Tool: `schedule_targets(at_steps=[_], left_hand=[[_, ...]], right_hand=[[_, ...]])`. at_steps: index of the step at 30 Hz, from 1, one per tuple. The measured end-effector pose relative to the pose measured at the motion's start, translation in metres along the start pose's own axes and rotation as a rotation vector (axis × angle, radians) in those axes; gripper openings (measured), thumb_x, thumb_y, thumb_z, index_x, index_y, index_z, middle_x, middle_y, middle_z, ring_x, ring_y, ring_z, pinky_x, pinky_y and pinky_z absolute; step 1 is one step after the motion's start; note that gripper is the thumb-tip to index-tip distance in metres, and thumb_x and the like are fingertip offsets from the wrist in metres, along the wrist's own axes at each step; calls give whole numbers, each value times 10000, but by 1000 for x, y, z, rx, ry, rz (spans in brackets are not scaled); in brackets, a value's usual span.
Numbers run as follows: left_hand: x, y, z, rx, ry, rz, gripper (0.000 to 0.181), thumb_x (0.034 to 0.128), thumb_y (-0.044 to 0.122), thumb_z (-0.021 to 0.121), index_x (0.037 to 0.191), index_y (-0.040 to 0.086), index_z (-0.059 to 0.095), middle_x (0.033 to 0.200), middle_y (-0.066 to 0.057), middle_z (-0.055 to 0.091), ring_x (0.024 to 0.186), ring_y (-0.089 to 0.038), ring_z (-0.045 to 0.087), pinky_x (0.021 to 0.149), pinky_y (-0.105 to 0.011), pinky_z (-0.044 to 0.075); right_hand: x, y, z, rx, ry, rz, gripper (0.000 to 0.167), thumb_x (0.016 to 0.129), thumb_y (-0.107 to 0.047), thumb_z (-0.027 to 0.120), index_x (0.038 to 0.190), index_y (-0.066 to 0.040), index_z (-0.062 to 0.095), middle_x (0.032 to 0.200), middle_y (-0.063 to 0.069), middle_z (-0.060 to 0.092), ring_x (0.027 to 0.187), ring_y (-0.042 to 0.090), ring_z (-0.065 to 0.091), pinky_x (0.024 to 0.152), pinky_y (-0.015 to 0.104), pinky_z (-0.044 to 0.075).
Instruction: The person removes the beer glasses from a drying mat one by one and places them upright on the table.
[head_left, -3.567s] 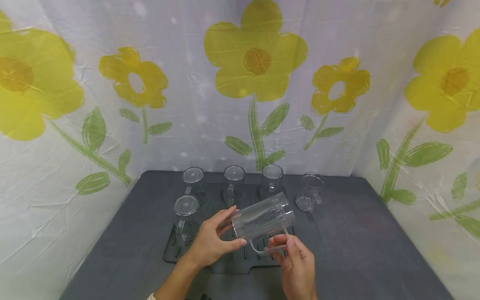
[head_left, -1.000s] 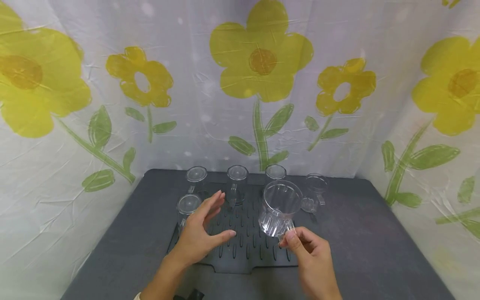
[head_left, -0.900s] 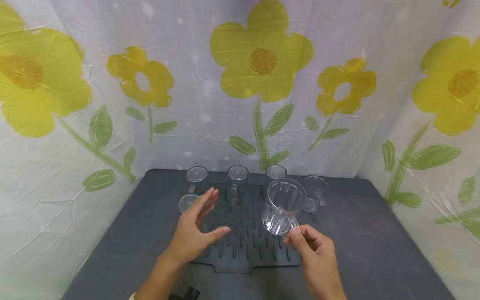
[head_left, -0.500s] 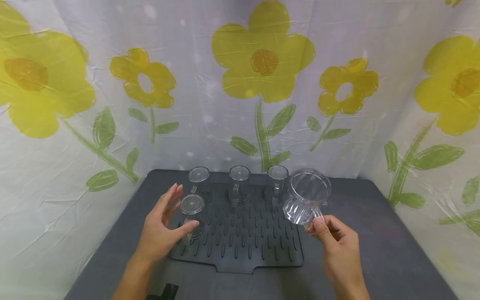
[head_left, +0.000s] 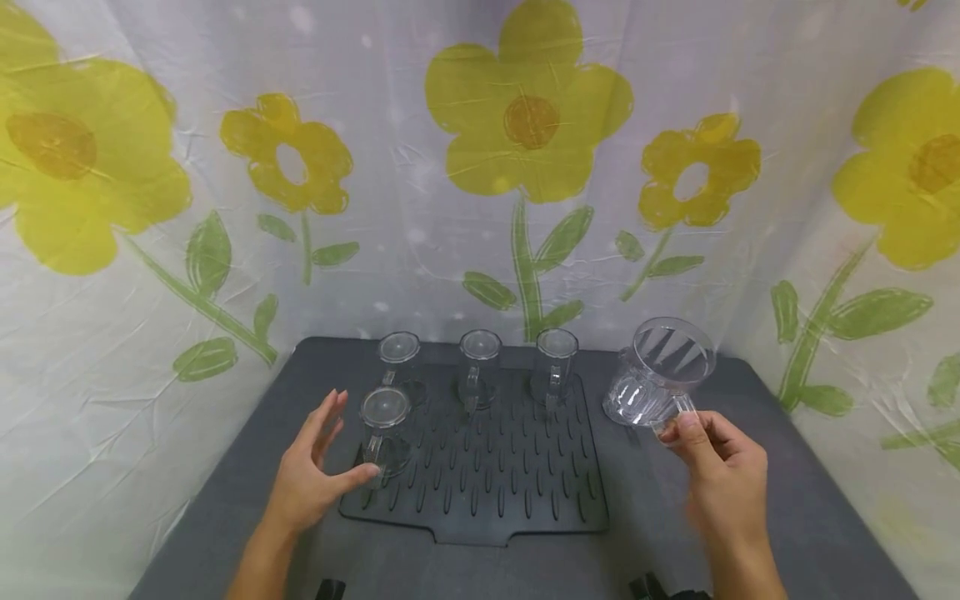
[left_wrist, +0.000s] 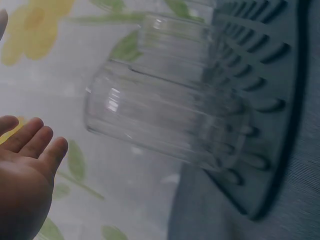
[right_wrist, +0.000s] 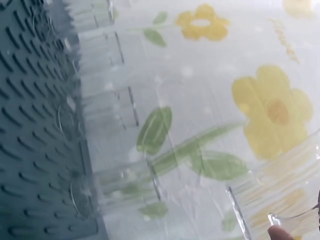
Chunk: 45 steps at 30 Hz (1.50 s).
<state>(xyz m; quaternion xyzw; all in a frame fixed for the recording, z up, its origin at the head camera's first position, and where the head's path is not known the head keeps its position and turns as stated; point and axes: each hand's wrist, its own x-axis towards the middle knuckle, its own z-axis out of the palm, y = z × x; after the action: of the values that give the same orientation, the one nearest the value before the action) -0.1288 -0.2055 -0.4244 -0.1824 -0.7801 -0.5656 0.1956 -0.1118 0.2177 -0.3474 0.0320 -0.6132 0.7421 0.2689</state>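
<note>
In the head view my right hand [head_left: 723,471] pinches the handle of a clear ribbed mug [head_left: 648,387]. The mug is in the air right of the mat, mouth upward and slightly tilted. Its side and my thumb [right_wrist: 280,233] enter the lower right corner of the right wrist view. My left hand [head_left: 307,471] holds nothing; its fingers are spread, thumb close to an upside-down clear mug [head_left: 386,429] at the mat's front left. The left wrist view shows that mug [left_wrist: 145,110] large, with the left hand [left_wrist: 25,175] apart from it.
A dark ridged drying mat [head_left: 487,500] lies on the grey table [head_left: 795,500]. Along its back stand more upside-down mugs: left [head_left: 400,354], middle [head_left: 480,358] and right [head_left: 556,358]. Another mug stands behind the held one, mostly hidden. A flowered curtain [head_left: 405,250] encloses the table.
Earlier both hands were at the mug, which lay sideways over the mat. The left hand has come off and moved left; the right hand has turned the mug mouth up and carried it right.
</note>
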Motion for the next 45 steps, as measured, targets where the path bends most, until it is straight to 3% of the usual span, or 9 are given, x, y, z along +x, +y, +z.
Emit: schedule_targets(at_steps=[3, 10, 15, 25, 30, 34, 40, 45], left_hand=[[-6, -12, -1, 14, -11, -37, 1070, 694, -58, 838, 1540, 78, 197, 1514, -191, 279, 1361, -51, 298, 1064, -198, 276], [-18, -36, 1, 77, -16, -163, 1088, 691, 66, 876, 1528, 8, 183, 1515, -190, 278, 1373, -365, 255, 1047, -155, 267], [-26, -51, 3, 66, -26, -236, 1086, 696, 102, 879, 1521, -15, 181, 1517, -216, 265, 1381, -399, 231, 1049, -167, 265], [-30, -80, 3, 109, -88, -371, 1070, 723, 130, 867, 1508, -57, 164, 1516, -261, 225, 1388, -427, 203, 1094, -459, 229], [-32, -94, 3, 231, -147, -431, 1115, 703, 254, 884, 1496, -80, 174, 1496, -314, 230, 1352, -483, 245, 1066, -568, 266], [-32, -99, 3, 319, -191, -450, 1139, 681, 306, 890, 1478, -114, 192, 1483, -348, 229, 1346, -502, 239, 1067, -596, 242], [-35, -101, 5, 361, -259, -497, 1167, 663, 342, 898, 1477, -117, 199, 1484, -353, 220, 1353, -506, 216, 1054, -625, 236], [-37, -102, 8, 372, -278, -531, 1188, 644, 351, 906, 1479, -111, 198, 1477, -353, 234, 1343, -518, 227, 1032, -641, 256]], right_hand=[[7, 1, -5, -12, 50, 7, 275, 947, 18, 586, 755, 211, 544, 676, 127, 609, 681, 195, 613, 708, 249, 551], [21, 6, -15, 33, 119, 10, 266, 936, 18, 600, 750, 202, 552, 663, 127, 605, 655, 189, 601, 654, 250, 558], [29, 12, -22, 39, 148, 30, 274, 936, -9, 614, 753, 188, 559, 679, 123, 598, 678, 198, 599, 659, 264, 563], [51, 24, -37, 62, 165, 20, 292, 937, -26, 617, 706, 148, 574, 681, 118, 593, 724, 217, 577, 661, 263, 566], [60, 30, -45, 85, 182, 25, 299, 938, -32, 615, 700, 142, 567, 694, 127, 587, 689, 210, 578, 636, 270, 570], [67, 34, -51, 108, 183, 24, 303, 933, -49, 627, 701, 133, 561, 697, 126, 581, 655, 203, 596, 628, 268, 569], [72, 44, -57, 94, 215, 27, 312, 933, -28, 618, 667, 126, 564, 668, 119, 573, 636, 192, 588, 596, 256, 565], [75, 54, -65, 78, 231, 43, 294, 938, -26, 609, 697, 138, 572, 664, 111, 572, 639, 185, 585, 577, 250, 562]])
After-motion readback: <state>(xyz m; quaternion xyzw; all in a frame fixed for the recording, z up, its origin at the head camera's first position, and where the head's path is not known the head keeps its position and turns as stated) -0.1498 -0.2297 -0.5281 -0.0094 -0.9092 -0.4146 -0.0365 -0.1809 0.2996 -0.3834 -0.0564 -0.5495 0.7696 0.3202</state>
